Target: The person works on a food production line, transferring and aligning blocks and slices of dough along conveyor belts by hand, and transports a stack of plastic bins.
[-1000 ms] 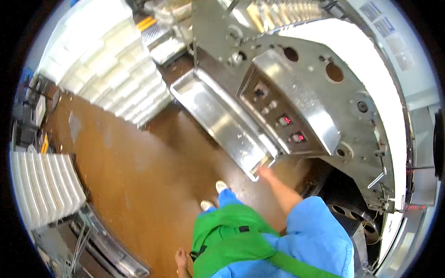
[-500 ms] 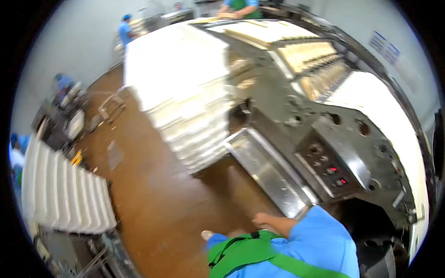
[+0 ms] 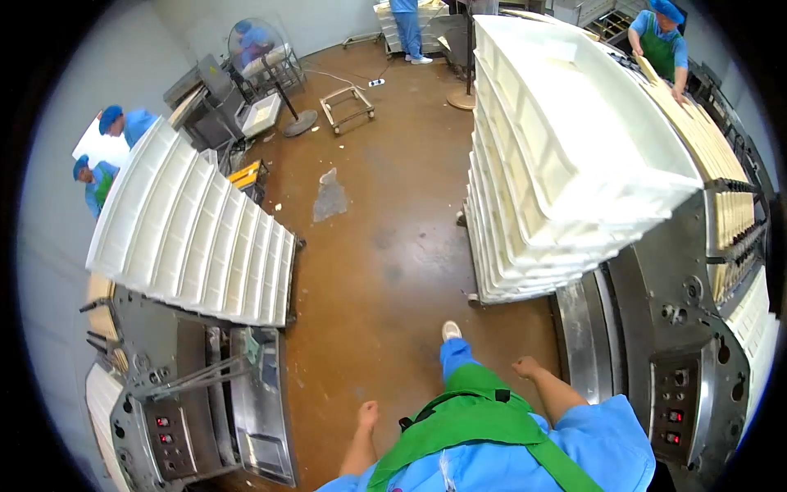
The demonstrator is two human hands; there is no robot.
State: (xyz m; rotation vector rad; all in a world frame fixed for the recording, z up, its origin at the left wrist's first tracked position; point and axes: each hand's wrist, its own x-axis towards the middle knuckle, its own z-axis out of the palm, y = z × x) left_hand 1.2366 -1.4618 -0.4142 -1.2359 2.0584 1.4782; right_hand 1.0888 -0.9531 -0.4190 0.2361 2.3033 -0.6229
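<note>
My left hand (image 3: 369,416) hangs low in front of my body over the brown floor (image 3: 361,328), its fingers curled into a loose fist. Ahead and to the right, my right hand (image 3: 526,366) is closed as well, beside the metal trough (image 3: 584,328) of the right machine. Nothing shows in either hand, and neither touches anything. A tall stack of white plastic trays (image 3: 549,189) rises in front of my right hand. Another white tray stack (image 3: 193,234) stands ahead to the left. I wear a green apron (image 3: 467,410) over blue clothes.
Machines with control panels flank me, one on the left (image 3: 168,435) and one on the right (image 3: 676,410). A wheeled frame (image 3: 346,107), a fan (image 3: 299,121) and a plastic scrap (image 3: 329,197) are on the floor. A co-worker (image 3: 660,45) handles pale strips; other people stand farther back.
My view has swung to the right machine's left, bringing the aisle between the tray stacks to the middle. My left hand has come into view; my right hand stays low and closed.
</note>
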